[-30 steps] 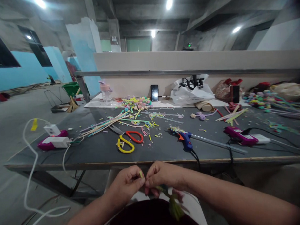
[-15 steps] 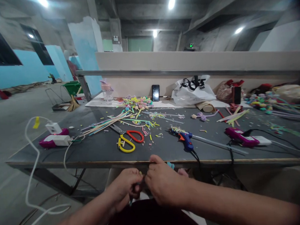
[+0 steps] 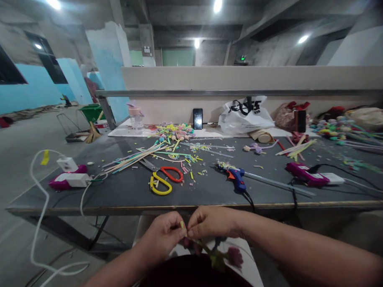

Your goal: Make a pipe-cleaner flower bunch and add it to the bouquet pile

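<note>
Below the table's front edge my two hands meet, fingertips almost touching. My left hand (image 3: 165,235) is closed in a pinch, and a short yellow-green strip (image 3: 182,224) pokes up from between its thumb and finger. My right hand (image 3: 213,222) is also pinched, at the end of the stem of an artificial flower. That flower hangs down to the right over my lap, with a dusky pink head (image 3: 235,256) and green leaves (image 3: 217,260). Darker parts under the fingers are blurred. Scissors (image 3: 161,183) with one red and one yellow handle lie on the table in front.
A blue glue gun (image 3: 238,179) with a clear glue stick lies right of the scissors. Fuzzy stems (image 3: 135,158), flower heads (image 3: 175,130) and scraps cover the table. Purple-and-white power strips (image 3: 70,180) trail cables. A phone (image 3: 197,119) and white bag (image 3: 245,116) stand behind.
My right hand has turned and lowered its fingers to a fingertip pinch beside my left. The pink flower and leaves now show below my right wrist, and the yellow-green strip shows more clearly.
</note>
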`<action>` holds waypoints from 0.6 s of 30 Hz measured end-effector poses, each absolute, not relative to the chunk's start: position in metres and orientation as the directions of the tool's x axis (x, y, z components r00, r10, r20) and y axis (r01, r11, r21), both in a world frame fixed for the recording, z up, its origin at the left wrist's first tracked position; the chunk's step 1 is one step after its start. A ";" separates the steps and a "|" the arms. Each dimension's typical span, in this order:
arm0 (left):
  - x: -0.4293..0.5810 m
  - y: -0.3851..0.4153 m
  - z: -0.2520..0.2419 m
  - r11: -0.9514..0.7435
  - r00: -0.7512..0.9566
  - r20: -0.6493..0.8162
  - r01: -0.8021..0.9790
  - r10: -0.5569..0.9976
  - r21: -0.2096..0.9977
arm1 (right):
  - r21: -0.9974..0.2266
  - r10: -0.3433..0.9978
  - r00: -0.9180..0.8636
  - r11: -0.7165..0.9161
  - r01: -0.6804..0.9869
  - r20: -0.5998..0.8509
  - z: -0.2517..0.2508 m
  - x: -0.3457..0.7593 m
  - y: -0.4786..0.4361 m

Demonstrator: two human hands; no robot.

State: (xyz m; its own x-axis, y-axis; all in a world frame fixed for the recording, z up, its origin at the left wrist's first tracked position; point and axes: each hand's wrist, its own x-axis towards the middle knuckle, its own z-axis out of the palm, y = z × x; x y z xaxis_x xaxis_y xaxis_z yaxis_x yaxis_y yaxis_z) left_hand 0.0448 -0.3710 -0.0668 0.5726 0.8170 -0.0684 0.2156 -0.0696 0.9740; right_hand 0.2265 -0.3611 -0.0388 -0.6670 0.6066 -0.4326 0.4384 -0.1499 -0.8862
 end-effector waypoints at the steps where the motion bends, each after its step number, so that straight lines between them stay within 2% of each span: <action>1: 0.044 -0.371 -0.065 -0.155 0.585 -0.025 0.257 0.811 0.954 | -0.897 0.576 -0.695 -0.191 0.398 -0.431 -0.039 0.227 -0.360; 4: 0.042 -0.373 -0.061 -0.374 0.615 0.098 0.338 0.782 0.863 | -0.902 0.537 -0.725 -0.256 0.348 -0.432 -0.043 0.226 -0.358; 7: 0.041 -0.372 -0.064 -0.388 0.604 0.112 0.349 0.789 0.853 | -0.876 0.641 -0.613 -0.220 0.430 -0.462 -0.044 0.221 -0.361; 11: 0.045 -0.369 -0.073 -0.153 0.512 -0.038 0.325 0.858 0.933 | -0.765 0.778 -0.436 -0.086 0.638 -0.452 -0.040 0.213 -0.367; 14: 0.049 -0.366 -0.081 0.069 0.469 -0.168 0.222 0.867 0.973 | -0.681 0.845 -0.420 0.095 0.726 -0.330 -0.039 0.209 -0.371; 16: 0.051 -0.365 -0.085 0.171 0.463 -0.228 0.162 0.857 0.972 | -0.559 0.859 -0.481 0.315 0.767 -0.177 -0.041 0.207 -0.373; 18: 0.050 -0.365 -0.086 0.255 0.465 -0.279 0.115 0.840 0.960 | -0.361 0.813 -0.581 0.530 0.767 -0.038 -0.043 0.205 -0.375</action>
